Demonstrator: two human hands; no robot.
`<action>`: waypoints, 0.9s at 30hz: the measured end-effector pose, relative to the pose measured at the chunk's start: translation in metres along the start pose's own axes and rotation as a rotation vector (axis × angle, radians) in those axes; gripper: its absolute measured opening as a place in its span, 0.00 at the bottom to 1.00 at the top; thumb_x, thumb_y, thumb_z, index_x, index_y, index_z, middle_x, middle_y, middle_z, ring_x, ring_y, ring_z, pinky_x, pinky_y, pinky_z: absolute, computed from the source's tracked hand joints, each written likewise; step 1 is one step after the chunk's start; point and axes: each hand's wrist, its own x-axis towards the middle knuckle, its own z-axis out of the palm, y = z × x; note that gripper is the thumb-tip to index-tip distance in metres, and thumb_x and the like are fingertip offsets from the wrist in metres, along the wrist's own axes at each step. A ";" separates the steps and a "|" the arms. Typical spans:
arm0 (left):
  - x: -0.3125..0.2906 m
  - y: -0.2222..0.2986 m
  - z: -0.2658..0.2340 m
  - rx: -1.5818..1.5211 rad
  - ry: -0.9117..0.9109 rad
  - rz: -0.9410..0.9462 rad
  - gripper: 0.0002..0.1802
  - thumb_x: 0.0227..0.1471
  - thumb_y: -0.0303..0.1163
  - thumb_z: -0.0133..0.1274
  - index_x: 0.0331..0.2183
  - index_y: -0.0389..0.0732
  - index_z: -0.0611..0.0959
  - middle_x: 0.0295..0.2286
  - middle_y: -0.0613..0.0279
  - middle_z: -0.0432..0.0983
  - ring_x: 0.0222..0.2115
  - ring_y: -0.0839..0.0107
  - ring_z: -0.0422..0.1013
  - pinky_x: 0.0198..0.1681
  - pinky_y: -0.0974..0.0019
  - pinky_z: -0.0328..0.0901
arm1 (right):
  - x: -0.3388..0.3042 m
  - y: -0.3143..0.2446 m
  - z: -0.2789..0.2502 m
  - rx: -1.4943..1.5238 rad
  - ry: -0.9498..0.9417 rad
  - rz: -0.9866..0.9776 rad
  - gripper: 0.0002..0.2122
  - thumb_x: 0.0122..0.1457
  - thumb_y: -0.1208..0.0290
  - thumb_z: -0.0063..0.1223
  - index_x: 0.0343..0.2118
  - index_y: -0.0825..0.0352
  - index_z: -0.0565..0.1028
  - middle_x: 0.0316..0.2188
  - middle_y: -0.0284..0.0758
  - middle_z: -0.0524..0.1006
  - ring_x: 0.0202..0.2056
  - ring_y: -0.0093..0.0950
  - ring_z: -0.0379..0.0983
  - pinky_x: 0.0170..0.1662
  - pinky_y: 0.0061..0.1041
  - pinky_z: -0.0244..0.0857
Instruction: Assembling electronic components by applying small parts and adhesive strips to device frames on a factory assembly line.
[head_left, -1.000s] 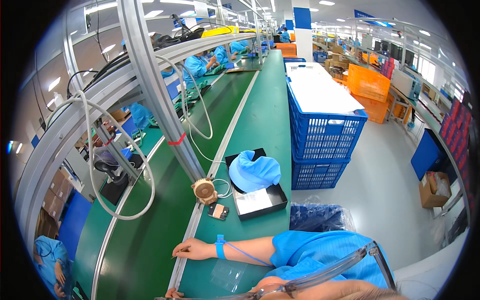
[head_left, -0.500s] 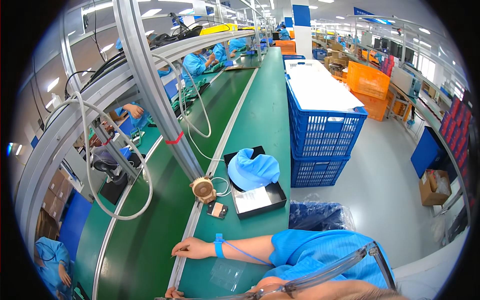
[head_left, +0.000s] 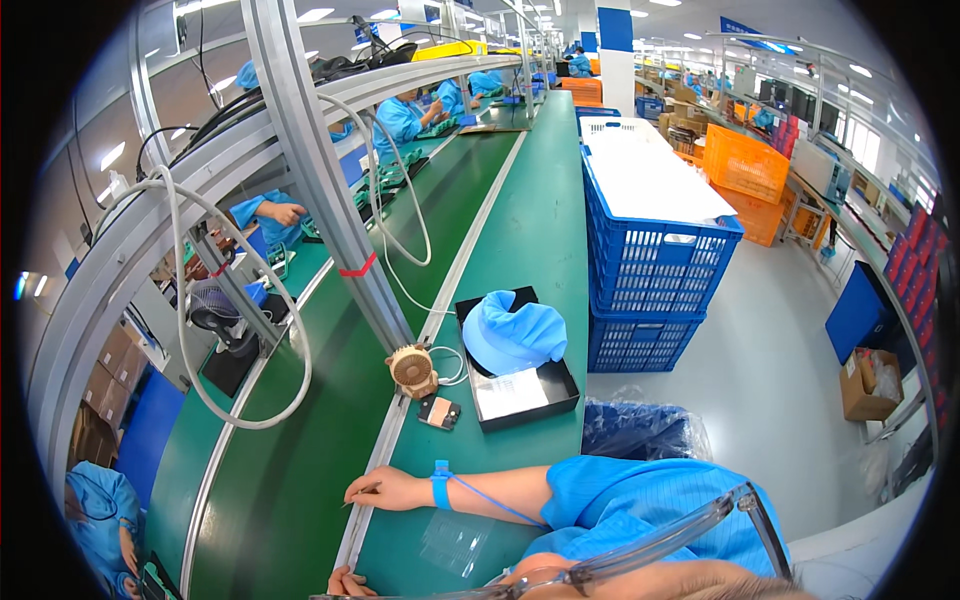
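My right hand (head_left: 388, 489), with a blue wrist strap (head_left: 440, 487), rests by the metal rail (head_left: 372, 500) along the green bench. Its thumb and fingers are pinched together on a thin pointed piece, too small to name. At the lower edge my left hand (head_left: 350, 582) shows only partly, fingers curled, beside the same rail; what it may hold is hidden. A clear plastic sheet (head_left: 455, 543) lies on the bench near my right forearm. Farther up the bench are a small dark-and-tan object (head_left: 439, 411) and a beige mini fan (head_left: 412, 370).
A black tray (head_left: 535, 412) holds a blue cap (head_left: 515, 335) and white paper. Stacked blue crates (head_left: 660, 270) stand right of the bench, above a plastic-lined bin (head_left: 640, 428). A metal post (head_left: 330, 180) and looping grey cable (head_left: 300, 390) rise over the belt. Co-workers sit across it.
The whole view has shifted slightly. My left hand shows a little more at the lower edge. My right hand keeps its pinch in nearly the same place.
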 end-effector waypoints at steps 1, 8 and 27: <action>-0.004 -0.002 0.001 -0.035 -0.010 0.010 0.17 0.59 0.36 0.46 0.43 0.33 0.78 0.35 0.47 0.77 0.37 0.58 0.72 0.44 0.60 0.65 | 0.000 -0.002 0.001 0.001 -0.003 0.001 0.09 0.59 0.71 0.51 0.40 0.67 0.78 0.33 0.35 0.81 0.32 0.24 0.76 0.36 0.22 0.68; -0.008 -0.004 0.006 -0.064 -0.009 0.024 0.16 0.59 0.35 0.46 0.42 0.34 0.78 0.34 0.48 0.77 0.36 0.61 0.72 0.42 0.61 0.66 | -0.001 -0.002 0.002 0.054 0.048 -0.016 0.08 0.57 0.71 0.52 0.37 0.66 0.78 0.29 0.34 0.80 0.29 0.22 0.74 0.33 0.22 0.67; 0.025 0.035 -0.020 -0.696 -0.248 -1.323 0.14 0.59 0.34 0.46 0.42 0.35 0.79 0.27 0.56 0.75 0.29 0.68 0.70 0.36 0.67 0.67 | 0.002 0.004 0.003 0.020 -0.001 0.016 0.09 0.58 0.71 0.52 0.40 0.67 0.78 0.33 0.35 0.81 0.32 0.23 0.76 0.36 0.21 0.68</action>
